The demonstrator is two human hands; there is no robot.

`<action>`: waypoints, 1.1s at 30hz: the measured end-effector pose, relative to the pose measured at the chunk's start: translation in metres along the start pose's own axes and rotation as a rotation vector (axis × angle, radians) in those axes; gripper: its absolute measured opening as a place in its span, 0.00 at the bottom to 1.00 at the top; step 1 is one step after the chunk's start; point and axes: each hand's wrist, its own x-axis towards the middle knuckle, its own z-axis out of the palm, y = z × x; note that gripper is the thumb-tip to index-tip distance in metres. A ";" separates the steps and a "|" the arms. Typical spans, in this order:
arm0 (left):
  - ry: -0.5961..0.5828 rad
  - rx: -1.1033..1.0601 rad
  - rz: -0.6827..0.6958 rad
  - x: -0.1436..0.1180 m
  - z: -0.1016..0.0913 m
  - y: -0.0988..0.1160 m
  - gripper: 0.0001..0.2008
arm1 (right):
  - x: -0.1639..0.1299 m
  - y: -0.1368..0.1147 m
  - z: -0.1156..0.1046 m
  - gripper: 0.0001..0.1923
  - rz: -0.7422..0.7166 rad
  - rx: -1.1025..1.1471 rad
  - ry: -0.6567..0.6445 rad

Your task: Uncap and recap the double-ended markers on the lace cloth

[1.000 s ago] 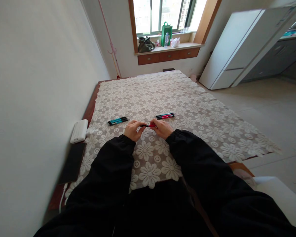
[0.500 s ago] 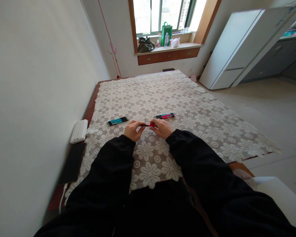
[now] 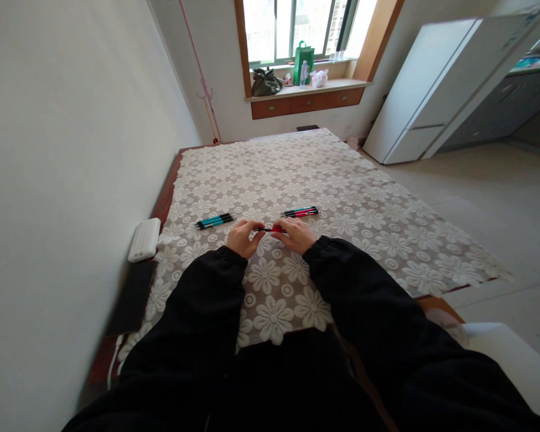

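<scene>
Spanning the gap between the two hands, a red and black pen (image 3: 270,229) is held level just above the flower-patterned lace cloth (image 3: 364,198), near the front middle of the table. Its dark end is pinched by the fingers of the left hand (image 3: 243,237), which are drawn together around it; its red end is gripped by the closed fingers of the right hand (image 3: 297,234). Both wrists are covered by black sleeves (image 3: 342,282), and both hands are kept low over the cloth.

Just beyond the right hand, a small bundle of red and black pens (image 3: 302,211) is laid flat on the cloth, side by side and touching. Beyond the left hand and a little to its left, a like bundle of teal and black pens (image 3: 215,220) is laid, well apart from the red bundle.

At the left edge of the table, beside the wall, a white power bank (image 3: 144,239) is set, with a dark flat device (image 3: 132,294) nearer the person. At the far end of the room, a window sill (image 3: 337,84) is seen bearing a green bag (image 3: 303,60), and a white fridge (image 3: 432,84) stands to the right.
</scene>
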 end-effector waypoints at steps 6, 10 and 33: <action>-0.015 -0.011 -0.028 -0.001 0.001 0.000 0.09 | -0.001 0.002 -0.001 0.04 -0.019 -0.004 0.018; -0.014 0.043 -0.070 0.001 -0.002 0.003 0.12 | -0.001 0.003 -0.001 0.05 0.000 -0.007 0.062; -0.037 0.148 -0.085 0.002 -0.002 -0.002 0.16 | -0.001 0.006 -0.001 0.08 0.001 -0.028 0.112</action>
